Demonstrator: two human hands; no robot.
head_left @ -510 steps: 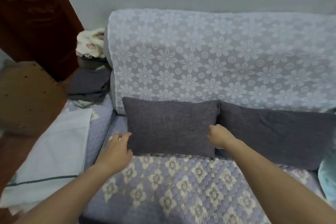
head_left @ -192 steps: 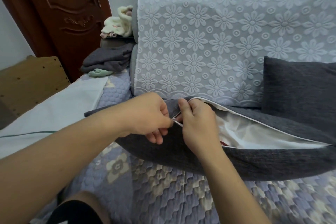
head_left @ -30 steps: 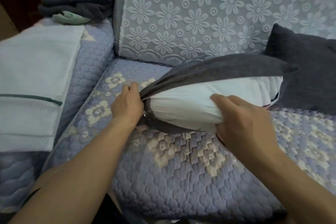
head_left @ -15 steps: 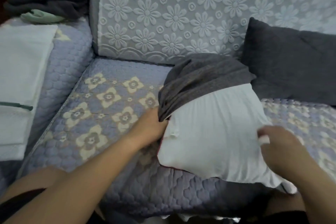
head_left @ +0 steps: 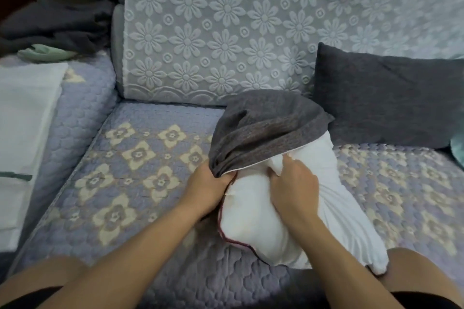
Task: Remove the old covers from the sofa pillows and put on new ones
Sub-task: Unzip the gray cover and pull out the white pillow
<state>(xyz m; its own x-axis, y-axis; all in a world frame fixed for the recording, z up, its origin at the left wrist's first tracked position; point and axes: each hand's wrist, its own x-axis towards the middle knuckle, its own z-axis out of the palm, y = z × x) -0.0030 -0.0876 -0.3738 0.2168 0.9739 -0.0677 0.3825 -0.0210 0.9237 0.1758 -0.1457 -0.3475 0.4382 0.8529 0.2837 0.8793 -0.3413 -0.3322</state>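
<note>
A white pillow insert (head_left: 253,218) lies on the sofa seat, more than half out of its dark grey cover (head_left: 266,128), which is bunched over the insert's far end. My left hand (head_left: 206,188) grips the cover's open edge at the left. My right hand (head_left: 293,183) pinches the white insert just below the cover's rim. A second pillow in a dark grey cover (head_left: 384,98) leans against the backrest to the right.
The sofa seat (head_left: 140,165) has a quilted lilac throw with cream flowers; the backrest (head_left: 226,32) wears a pale floral lace cover. Folded white cloth (head_left: 22,120) lies on the left armrest, with dark grey and green cloth (head_left: 55,27) behind it. My knees sit at the bottom edge.
My right hand has moved up from the insert's lower right to its middle and gripped it. The grey cover sits further back, showing more white insert.
</note>
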